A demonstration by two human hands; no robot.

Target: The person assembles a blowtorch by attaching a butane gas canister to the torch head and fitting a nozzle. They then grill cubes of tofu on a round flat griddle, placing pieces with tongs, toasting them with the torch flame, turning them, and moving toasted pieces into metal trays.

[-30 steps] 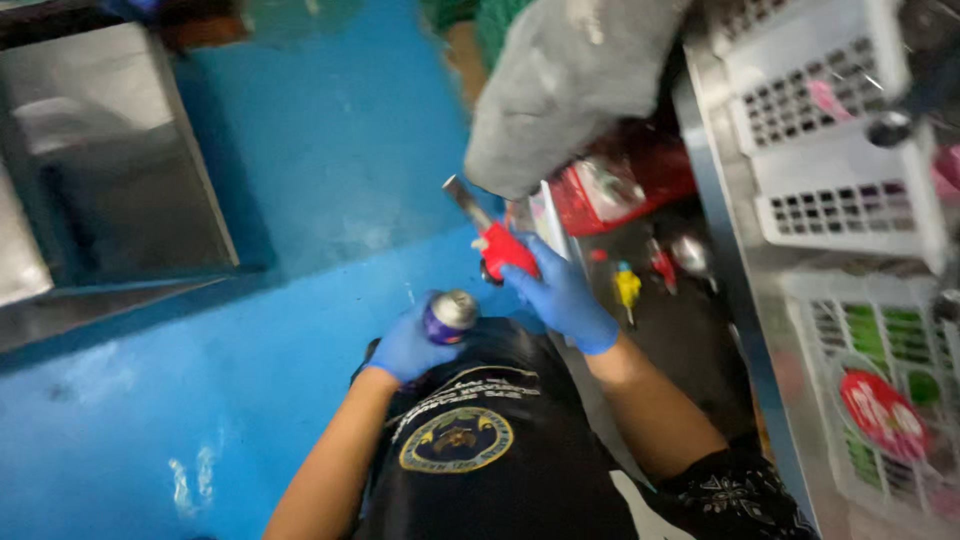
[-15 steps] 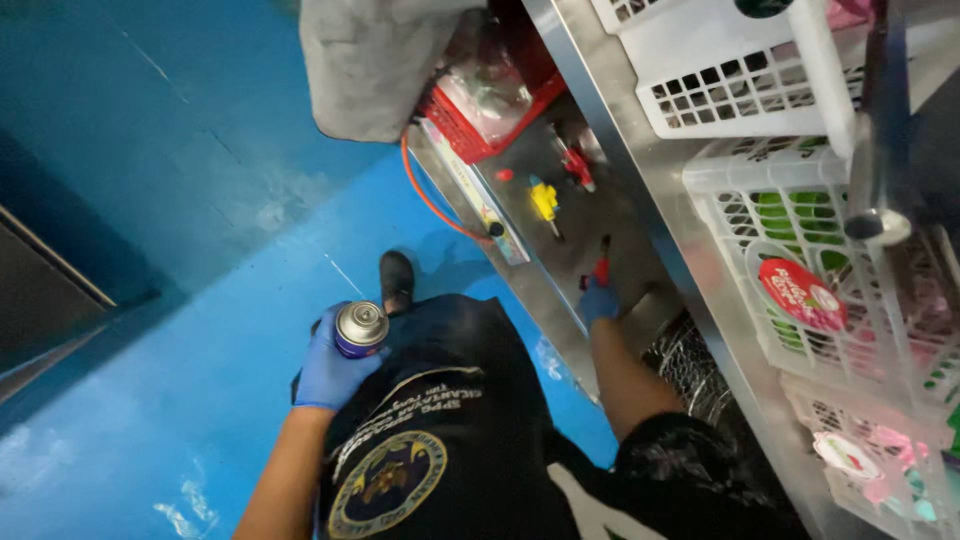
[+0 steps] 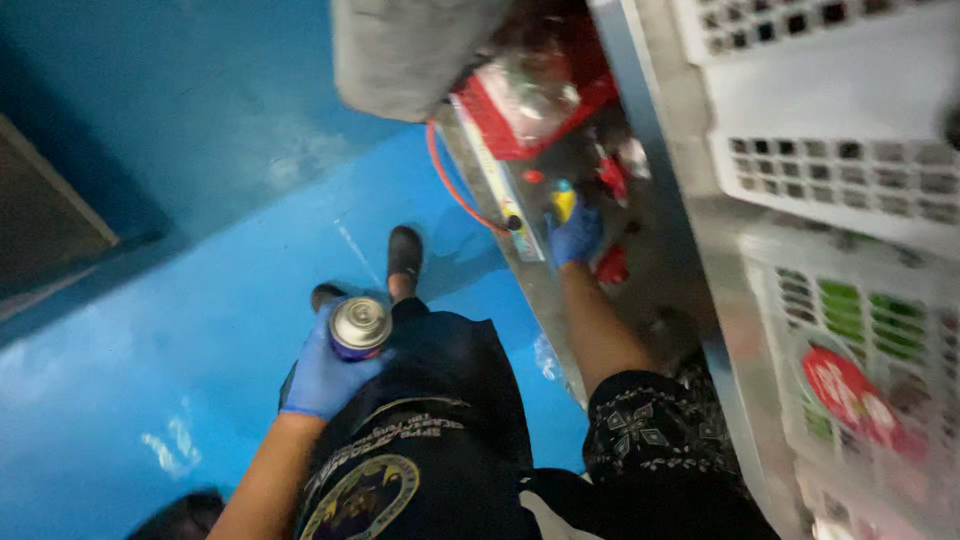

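My left hand [image 3: 325,370], in a blue glove, grips a small metal spray can [image 3: 359,325] with a silver top and holds it against my dark apron. My right hand [image 3: 575,236], also in a blue glove, reaches onto a low dark metal shelf [image 3: 660,270] and closes on a small yellow-handled tool [image 3: 563,200]. Small red items [image 3: 612,265] lie beside that hand on the shelf.
White slotted plastic baskets [image 3: 820,170] stand on the rack to the right. A red tray [image 3: 540,110] and a grey cloth bundle [image 3: 410,50] sit at the shelf's far end, with an orange cord [image 3: 450,185] hanging down. The floor [image 3: 150,350] is blue; my black shoes [image 3: 404,250] show below.
My right hand has moved farther along the shelf, from a red-handled item to the yellow-handled tool. My left hand still holds the can against the apron.
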